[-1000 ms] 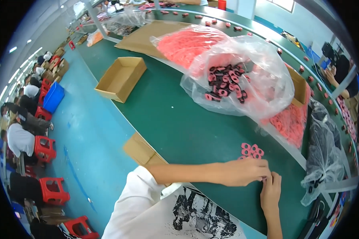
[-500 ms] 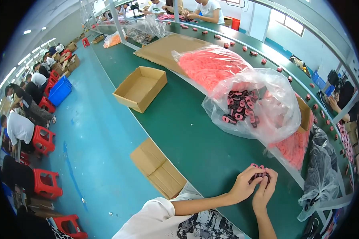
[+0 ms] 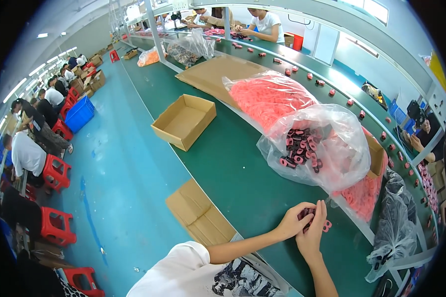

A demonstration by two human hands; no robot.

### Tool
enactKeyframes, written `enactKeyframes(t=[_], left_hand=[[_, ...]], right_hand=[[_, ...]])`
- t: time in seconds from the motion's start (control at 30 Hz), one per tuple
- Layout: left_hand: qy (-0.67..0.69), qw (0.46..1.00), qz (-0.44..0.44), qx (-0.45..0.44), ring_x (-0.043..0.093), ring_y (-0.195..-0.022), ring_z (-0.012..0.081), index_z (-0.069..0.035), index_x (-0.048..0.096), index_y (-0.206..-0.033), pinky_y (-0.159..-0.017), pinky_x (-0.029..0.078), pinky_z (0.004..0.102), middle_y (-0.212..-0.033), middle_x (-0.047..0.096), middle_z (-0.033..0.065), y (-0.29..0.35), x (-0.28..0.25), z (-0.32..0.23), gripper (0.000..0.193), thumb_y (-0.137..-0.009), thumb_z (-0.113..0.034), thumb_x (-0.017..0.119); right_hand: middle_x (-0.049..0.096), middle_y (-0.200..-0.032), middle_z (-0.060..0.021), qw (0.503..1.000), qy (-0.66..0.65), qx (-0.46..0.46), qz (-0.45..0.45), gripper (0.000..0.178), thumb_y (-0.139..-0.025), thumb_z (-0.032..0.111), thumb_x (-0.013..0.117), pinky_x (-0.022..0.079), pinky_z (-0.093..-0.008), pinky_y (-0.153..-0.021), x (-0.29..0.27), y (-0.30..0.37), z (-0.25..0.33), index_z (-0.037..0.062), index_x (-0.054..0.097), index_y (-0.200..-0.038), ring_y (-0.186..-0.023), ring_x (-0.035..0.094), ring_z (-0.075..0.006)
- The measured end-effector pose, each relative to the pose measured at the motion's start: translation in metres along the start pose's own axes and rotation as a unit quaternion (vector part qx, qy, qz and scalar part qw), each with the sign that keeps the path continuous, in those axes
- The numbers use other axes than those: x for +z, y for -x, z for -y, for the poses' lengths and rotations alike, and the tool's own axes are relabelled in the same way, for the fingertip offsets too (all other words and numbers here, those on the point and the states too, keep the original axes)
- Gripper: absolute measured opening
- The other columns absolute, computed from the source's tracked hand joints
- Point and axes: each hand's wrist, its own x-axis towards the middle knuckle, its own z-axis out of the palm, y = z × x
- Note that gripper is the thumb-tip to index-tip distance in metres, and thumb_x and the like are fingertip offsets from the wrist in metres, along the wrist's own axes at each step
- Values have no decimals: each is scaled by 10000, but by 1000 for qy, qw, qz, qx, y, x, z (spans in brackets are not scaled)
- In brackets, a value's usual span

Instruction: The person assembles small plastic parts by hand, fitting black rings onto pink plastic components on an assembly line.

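Both my hands are cupped together over the green tabletop (image 3: 233, 183). My left hand (image 3: 291, 222) curls round a small cluster of pink-and-black plastic parts (image 3: 305, 215). Pressed against it from the right is my right hand (image 3: 312, 233), its fingers upright against the same cluster. Just right of that hand, more pink parts (image 3: 327, 225) show low by the table; I cannot tell whether they touch it. Beyond my hands lies an opened clear plastic bag (image 3: 349, 148) with many similar pink-and-black parts (image 3: 302, 148) inside.
Large bags of pink pieces (image 3: 270, 96) lie behind the opened bag. An open cardboard box (image 3: 186, 121) sits at the table's left edge, above a cardboard flap (image 3: 198, 210). A conveyor (image 3: 332, 92) carrying spaced parts runs along the far side. A clear bag (image 3: 394, 225) hangs right.
My joined hands have shifted slightly left, and the right hand has turned more upright. Pink parts now show to the right of it. The whole view has tilted a little.
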Motion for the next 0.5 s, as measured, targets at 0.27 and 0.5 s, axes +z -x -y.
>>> enactKeyframes(t=[0.27, 0.5], left_hand=[[54, 994, -18, -88, 576, -875, 85, -7, 583, -1183, -788, 486, 245, -989, 643, 30, 13, 7, 10, 274, -912, 6, 621], [74, 997, 17, -28, 583, -935, 100, -15, 589, -1107, -851, 491, 266, -1014, 637, 43, 4, 8, 20, 175, -937, -33, 629]], right_hand=[[267, -1462, -341, 999, 40, -21, 19, 840, -794, 86, 718, 339, -518, -1082, 5, 16, -4, -67, 251, -1475, -1314, 356, -493], [346, -1406, -314, 998, 57, -34, -21, 830, -764, 68, 715, 356, -512, -1056, -2, 7, 4, -42, 297, -1473, -1263, 401, -475]])
